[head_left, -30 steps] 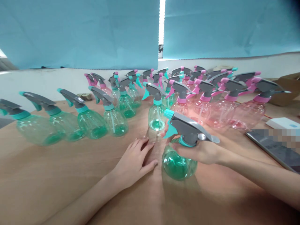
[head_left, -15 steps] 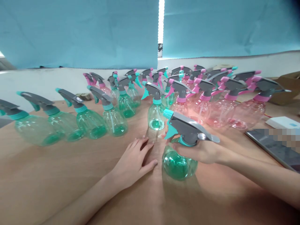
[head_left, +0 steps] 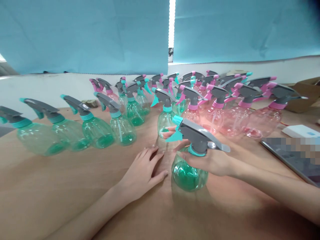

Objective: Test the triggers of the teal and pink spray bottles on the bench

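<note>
Around the neck of a green spray bottle (head_left: 189,175) is my right hand (head_left: 212,161), its thumb on the near side. A couple of its fingers stretch out past the turquoise trigger on the left. The bottle is upright, with a grey head and a turquoise nozzle pointing left. To the left, my left hand (head_left: 143,175) lies flat on the table, fingers spread, holding nothing. Just beyond the hands stands another green spray bottle (head_left: 163,116), partly covered by my right fingertips.
Several green spray bottles (head_left: 97,131) stand in a row at the left. Pink spray bottles (head_left: 265,118) crowd the back right, some overlapping. A dark tablet-like device (head_left: 282,156) and a white box (head_left: 301,130) lie on the wooden table (head_left: 75,186) at the right, near a cardboard box (head_left: 306,95).
The held spray bottle has shifted slightly left with my right hand. Some right fingers have straightened outward beyond the trigger. My left hand stays where it was.
</note>
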Demonstrator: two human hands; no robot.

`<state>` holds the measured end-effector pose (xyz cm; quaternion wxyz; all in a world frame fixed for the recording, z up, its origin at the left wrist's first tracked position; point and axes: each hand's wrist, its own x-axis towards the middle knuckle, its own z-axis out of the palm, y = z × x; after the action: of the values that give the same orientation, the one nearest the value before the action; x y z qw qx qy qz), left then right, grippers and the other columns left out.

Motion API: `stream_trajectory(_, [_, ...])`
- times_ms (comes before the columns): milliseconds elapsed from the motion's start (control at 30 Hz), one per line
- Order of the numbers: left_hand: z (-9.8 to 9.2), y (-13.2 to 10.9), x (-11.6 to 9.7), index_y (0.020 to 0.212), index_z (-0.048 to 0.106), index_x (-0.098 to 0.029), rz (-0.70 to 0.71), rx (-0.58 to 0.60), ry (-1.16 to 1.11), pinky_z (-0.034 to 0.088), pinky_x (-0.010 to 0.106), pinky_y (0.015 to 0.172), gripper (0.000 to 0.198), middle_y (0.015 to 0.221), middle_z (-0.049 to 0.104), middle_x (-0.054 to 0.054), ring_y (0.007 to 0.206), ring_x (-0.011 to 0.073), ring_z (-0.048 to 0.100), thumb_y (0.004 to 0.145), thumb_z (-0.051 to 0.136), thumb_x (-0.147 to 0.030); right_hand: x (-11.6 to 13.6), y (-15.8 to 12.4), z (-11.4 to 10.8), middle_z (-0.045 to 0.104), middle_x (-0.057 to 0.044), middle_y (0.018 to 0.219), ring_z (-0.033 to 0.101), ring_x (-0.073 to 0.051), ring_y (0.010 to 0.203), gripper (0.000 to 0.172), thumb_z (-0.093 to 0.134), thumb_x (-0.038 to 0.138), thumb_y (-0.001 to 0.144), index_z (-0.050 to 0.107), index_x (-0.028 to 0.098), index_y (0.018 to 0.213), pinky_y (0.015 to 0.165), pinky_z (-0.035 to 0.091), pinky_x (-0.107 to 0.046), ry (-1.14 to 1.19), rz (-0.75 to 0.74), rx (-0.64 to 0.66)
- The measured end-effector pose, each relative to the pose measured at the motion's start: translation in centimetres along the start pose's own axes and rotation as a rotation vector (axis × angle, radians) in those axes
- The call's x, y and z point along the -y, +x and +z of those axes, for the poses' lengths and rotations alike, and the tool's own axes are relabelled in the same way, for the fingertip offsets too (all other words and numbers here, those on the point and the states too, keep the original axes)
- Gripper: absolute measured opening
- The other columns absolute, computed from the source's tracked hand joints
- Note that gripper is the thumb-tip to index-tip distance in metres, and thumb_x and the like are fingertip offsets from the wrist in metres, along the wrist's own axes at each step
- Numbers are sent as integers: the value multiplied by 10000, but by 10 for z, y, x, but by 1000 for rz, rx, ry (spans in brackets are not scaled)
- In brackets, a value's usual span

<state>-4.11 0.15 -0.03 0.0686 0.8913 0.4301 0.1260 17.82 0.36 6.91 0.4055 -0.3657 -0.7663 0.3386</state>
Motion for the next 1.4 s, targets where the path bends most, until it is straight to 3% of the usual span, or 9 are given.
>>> stream_trajectory(267, [-2, 0, -2, 1337, 488, -197, -8, 0, -5, 365, 505, 1037, 480, 1381, 480, 143, 1266, 322, 437, 929, 529, -447, -4, -3, 0, 682, -1, 731, 673, -216, 780, 139, 567, 192, 729, 648, 259, 820, 696, 565, -358, -61, -15, -32])
stream_trajectory(500, [-1, 1, -4, 1286, 519, -207, -3, -33, -14, 387, 518, 1012, 417, 1363, 491, 144, 1248, 328, 454, 932, 528, -426, -1, -7, 6, 701, 4, 782, 665, -174, 737, 131, 655, 367, 784, 648, 238, 808, 663, 567, -306, 20, 52, -50])
stream_trajectory(600, [0, 0, -4, 1255, 541, -200, -10, -50, -8, 390, 509, 1014, 401, 1354, 498, 142, 1239, 321, 467, 938, 513, -444, 2, -13, 2, 670, 0, 774, 651, -192, 779, 182, 699, 393, 761, 621, 233, 797, 667, 558, -320, -68, 87, -84])
stream_trajectory(667, [0, 0, -4, 1269, 540, -198, -13, -54, 3, 394, 500, 1012, 420, 1352, 501, 141, 1239, 317, 470, 941, 509, -459, 3, -19, -2, 671, -24, 913, 642, -217, 924, 224, 720, 378, 749, 609, 228, 872, 763, 555, -346, -94, 45, -106])
stream_trajectory(767, [1, 0, -3, 1305, 524, -167, -9, -49, 18, 393, 494, 1012, 474, 1355, 502, 158, 1247, 323, 464, 942, 511, -471, 4, -32, -9, 624, -60, 1145, 616, -239, 1049, 461, 763, 390, 715, 553, 231, 1094, 863, 536, -374, -143, 11, -120])
stream_trajectory(833, [1, 0, -3, 1308, 527, -155, -6, -44, 26, 388, 494, 1017, 482, 1360, 502, 161, 1255, 325, 457, 942, 513, -469, 6, -41, -11, 618, -75, 1157, 622, -262, 1038, 584, 781, 429, 691, 509, 229, 1167, 845, 540, -390, -258, 30, -129])
stream_trajectory(967, [0, -5, -1, 1293, 540, -158, -2, -44, 36, 385, 485, 1022, 449, 1360, 508, 149, 1254, 317, 463, 948, 510, -444, 11, -51, -8, 643, -94, 1035, 635, -292, 978, 459, 721, 461, 752, 539, 203, 1084, 792, 536, -406, -503, 51, -119])
stream_trajectory(1133, [-5, -20, 6, 1321, 515, -148, -20, -41, 53, 380, 463, 1036, 464, 1365, 508, 149, 1275, 303, 450, 955, 500, -434, 3, -37, 5, 618, -89, 982, 609, -267, 888, 457, 667, 581, 750, 549, 202, 976, 714, 515, -400, -597, 89, -156])
stream_trajectory(1400, [-17, -47, 36, 1313, 505, -166, -131, -90, 45, 390, 450, 1034, 434, 1333, 534, 122, 1239, 292, 485, 955, 496, -412, -12, 16, 41, 651, -107, 1015, 594, -299, 1003, 492, 640, 599, 768, 579, 173, 1007, 793, 496, -416, -682, -56, -182])
